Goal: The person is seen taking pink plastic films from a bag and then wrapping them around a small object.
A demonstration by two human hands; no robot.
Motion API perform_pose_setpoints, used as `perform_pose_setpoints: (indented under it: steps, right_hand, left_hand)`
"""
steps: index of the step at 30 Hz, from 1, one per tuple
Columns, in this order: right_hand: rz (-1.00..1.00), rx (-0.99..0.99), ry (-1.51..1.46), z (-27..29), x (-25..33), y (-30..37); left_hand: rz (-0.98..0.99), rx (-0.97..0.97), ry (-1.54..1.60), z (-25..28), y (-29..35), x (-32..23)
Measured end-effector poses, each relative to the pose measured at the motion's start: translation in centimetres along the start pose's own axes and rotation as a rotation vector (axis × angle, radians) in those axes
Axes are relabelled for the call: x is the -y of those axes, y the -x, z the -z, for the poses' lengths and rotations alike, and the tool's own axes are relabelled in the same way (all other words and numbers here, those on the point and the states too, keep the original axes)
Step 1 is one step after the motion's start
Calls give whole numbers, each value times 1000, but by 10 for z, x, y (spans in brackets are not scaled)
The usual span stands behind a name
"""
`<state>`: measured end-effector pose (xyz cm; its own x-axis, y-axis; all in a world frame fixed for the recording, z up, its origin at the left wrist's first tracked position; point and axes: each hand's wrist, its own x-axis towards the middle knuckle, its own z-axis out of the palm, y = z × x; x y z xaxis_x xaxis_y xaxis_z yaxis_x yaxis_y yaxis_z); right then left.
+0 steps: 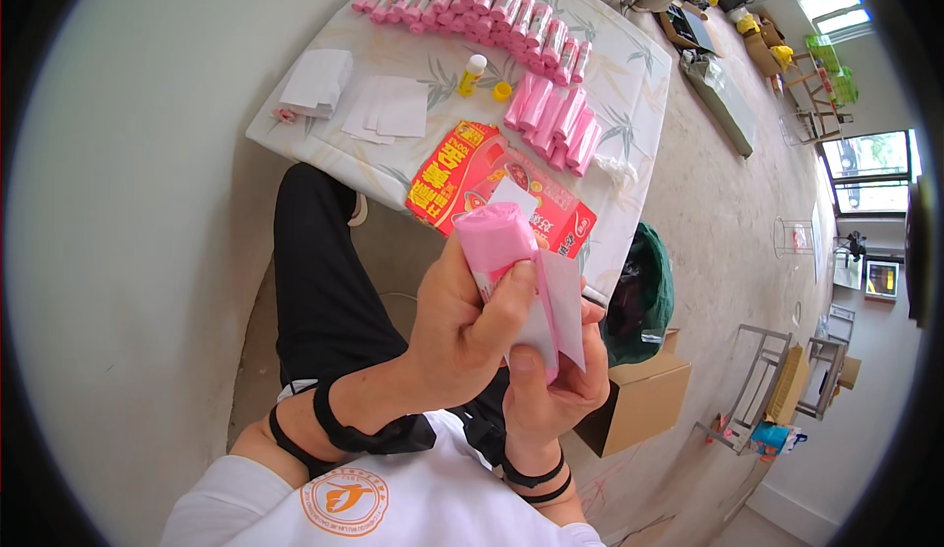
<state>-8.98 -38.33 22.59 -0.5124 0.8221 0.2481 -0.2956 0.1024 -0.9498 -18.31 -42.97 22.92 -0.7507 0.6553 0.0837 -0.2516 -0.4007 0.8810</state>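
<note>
Both my hands are closed around one pink roll of plastic bags (492,234), held upright above the table's near edge. My left hand (462,321) grips its upper part, thumb pressed on the side. Lower down, my right hand (556,390) pinches the roll together with a white paper label (562,296), which lies partly around it with one flap standing off. Behind the roll, another piece of white paper (513,195) rests on a red and yellow printed sheet of card (442,178). An uncapped glue stick (472,75) stands farther back beside its yellow cap (502,91).
Labelled pink rolls (506,6) are piled along the table's far side; several bare rolls (553,119) lie nearer. White paper slips (388,107) and a paper stack (317,83) are at left. A green-lined bin (644,296) and cardboard box (644,404) stand right of the table.
</note>
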Motion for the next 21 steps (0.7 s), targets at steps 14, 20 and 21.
perform_pose_setpoints:
  steps: [14, 20, 21]
  right_hand:
    - [231, 200, 389, 13, 8, -2]
    - [342, 238, 448, 12, 6, -5]
    - [377, 232, 441, 11, 6, -6]
  left_hand:
    - [29, 114, 169, -2, -3, -11]
    - [163, 138, 350, -5, -3, -19]
    - [212, 131, 382, -6, -3, -20]
